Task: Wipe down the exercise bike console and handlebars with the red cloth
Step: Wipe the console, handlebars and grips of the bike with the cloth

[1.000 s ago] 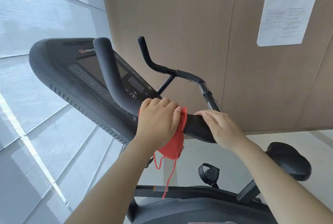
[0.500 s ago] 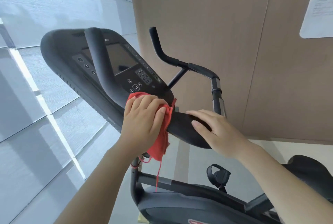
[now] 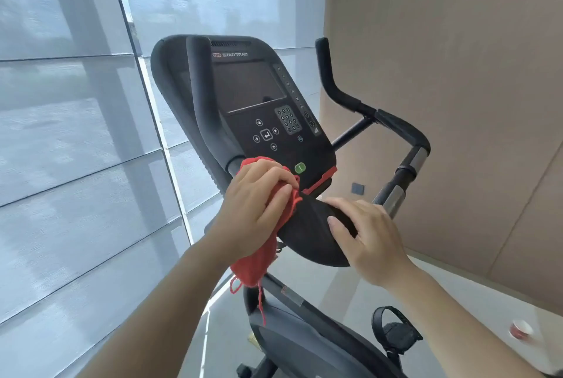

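Observation:
The exercise bike's black console point(image 3: 249, 97) stands in the middle, with a dark screen, a keypad and a green button. A black left handlebar point(image 3: 202, 103) rises in front of it; the right handlebar point(image 3: 338, 91) curves up further right. My left hand point(image 3: 256, 207) is wrapped around the red cloth point(image 3: 254, 265), pressing it against the base of the left handlebar just below the console. Loose red threads hang from the cloth. My right hand point(image 3: 368, 240) rests on the black padded centre piece point(image 3: 307, 237) of the handlebars, fingers curled over its edge.
A large window with translucent blinds point(image 3: 76, 134) fills the left side. A brown panelled wall point(image 3: 457, 73) is on the right. Below are the bike frame point(image 3: 298, 332), a strapped pedal point(image 3: 393, 332) and a small red-and-white object point(image 3: 519, 330) on the floor.
The view has swung so the console now faces me more squarely. My left hand with the cloth has slid along the bar toward the base of the left handlebar. My right hand keeps its hold.

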A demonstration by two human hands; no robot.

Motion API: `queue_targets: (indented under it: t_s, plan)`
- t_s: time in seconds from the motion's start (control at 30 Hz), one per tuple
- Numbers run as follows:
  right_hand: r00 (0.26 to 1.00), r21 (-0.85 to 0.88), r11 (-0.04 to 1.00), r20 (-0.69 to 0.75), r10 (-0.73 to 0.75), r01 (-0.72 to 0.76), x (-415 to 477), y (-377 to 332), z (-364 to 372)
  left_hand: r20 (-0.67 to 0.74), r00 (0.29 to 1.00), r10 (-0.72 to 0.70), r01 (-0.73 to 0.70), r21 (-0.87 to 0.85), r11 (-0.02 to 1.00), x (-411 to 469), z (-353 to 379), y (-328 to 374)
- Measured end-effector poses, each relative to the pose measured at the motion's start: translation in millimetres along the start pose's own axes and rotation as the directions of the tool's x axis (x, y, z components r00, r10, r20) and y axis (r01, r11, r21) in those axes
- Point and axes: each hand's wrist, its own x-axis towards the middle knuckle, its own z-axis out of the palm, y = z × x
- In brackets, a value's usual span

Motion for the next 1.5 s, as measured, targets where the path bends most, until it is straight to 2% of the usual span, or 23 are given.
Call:
queue_targets:
  t_s: [0.13,0.2,0.4,0.63,0.73,0.83,1.03,1.13,1.37,1.5]
  plan:
    - [0.999,0.004,1.000,-0.035,-0.010,0.010,-0.9,0.6,1.0,0.100,0.994,-0.031,0.015,0.156,0.988,11.3,-12.6,-6.6]
    - [0.999,0.003,1.000,-0.038,0.001,-0.001,-1.7,-0.5,0.4,0.108,0.993,-0.046,0.027,0.173,0.985,12.4,-10.8,-4.9]
    - [1.000,-0.009,1.000,-0.007,0.019,-0.019,-0.1,-4.7,-3.2,0.005,0.994,-0.112,0.111,0.077,0.991,11.2,-2.5,3.8]
    - [1.000,-0.032,0.999,-0.017,0.007,-0.007,-1.0,-2.0,-0.3,-0.050,0.977,-0.209,0.209,-0.011,0.978,3.6,1.9,13.9]
    - [0.996,-0.023,0.998,0.065,-0.056,0.057,-2.7,4.9,-2.8,-0.054,0.973,-0.222,0.222,-0.004,0.975,-0.8,1.4,22.6]
    - [0.970,0.005,0.982,0.154,-0.189,0.190,-3.7,22.7,-10.8,-0.081,0.963,-0.257,0.260,0.043,0.965,-2.0,4.4,32.2]
    - [0.942,-0.031,0.950,0.143,-0.303,0.311,18.1,88.2,-28.0,-0.179,0.922,-0.344,0.370,0.135,0.919,-7.7,27.3,62.7]
    - [0.916,-0.008,0.918,0.063,-0.396,0.397,25.2,103.7,-20.2,-0.187,0.925,-0.331,0.366,0.201,0.909,-17.9,43.8,80.8]
    - [0.881,0.016,0.887,-0.121,-0.457,0.462,24.7,111.4,-8.3,-0.080,0.909,-0.410,0.402,0.435,0.806,14.7,35.8,65.4]
    - [0.861,-0.022,0.890,-0.243,-0.447,0.456,22.2,111.4,1.9,-0.149,0.889,-0.433,0.455,0.397,0.797,12.5,42.7,75.3]
